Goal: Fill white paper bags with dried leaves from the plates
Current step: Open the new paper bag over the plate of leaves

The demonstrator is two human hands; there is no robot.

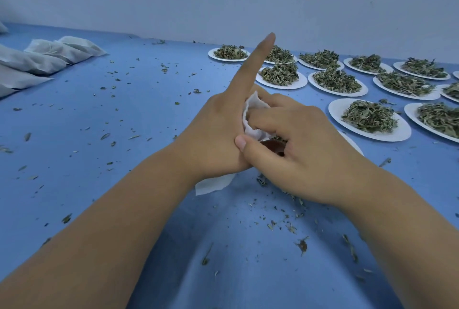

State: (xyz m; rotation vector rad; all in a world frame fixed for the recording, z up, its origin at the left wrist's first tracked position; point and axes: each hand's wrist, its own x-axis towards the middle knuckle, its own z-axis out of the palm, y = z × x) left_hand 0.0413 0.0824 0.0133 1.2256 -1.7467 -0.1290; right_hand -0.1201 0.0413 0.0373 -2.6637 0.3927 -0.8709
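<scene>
Blue surface [223, 246] lies nearest you, strewn with crumbs [301, 245] of leaf, so expect whatever you drop to scatter and not pile.

Just beyond, the bag [250, 106] sits between your two hands, raised off the surface, with one white corner poking out beneath your left wrist. Your left hand [218, 132] backs the bag; its forefinger stands straight up and clear, while its other fingers are hidden behind the paper and most likely curl round it. Your right hand [295, 157] works at the mouth: its fingers [269, 122] are bent over the crumpled rim and tucked inside, and its thumb presses against the edge of your left hand.

The bag looks thin, soft and almost weightless. It creases where you pinch it and will probably collapse shut unless you hold the mouth spread. Take it by the rim, one side to each hand, and not by the body, which would squeeze the filling out. Go gently: paper this light could tear.

Farther right, the plates [334, 110] stand in rows, each heaped with leaves [370, 116]. These look dry, brittle and springy. Loose handfuls should hold together better than tight ones, which would likely crush them to dust.

Far left, filled bags [49, 53] lie plump in a row near the wall [173, 10].
</scene>
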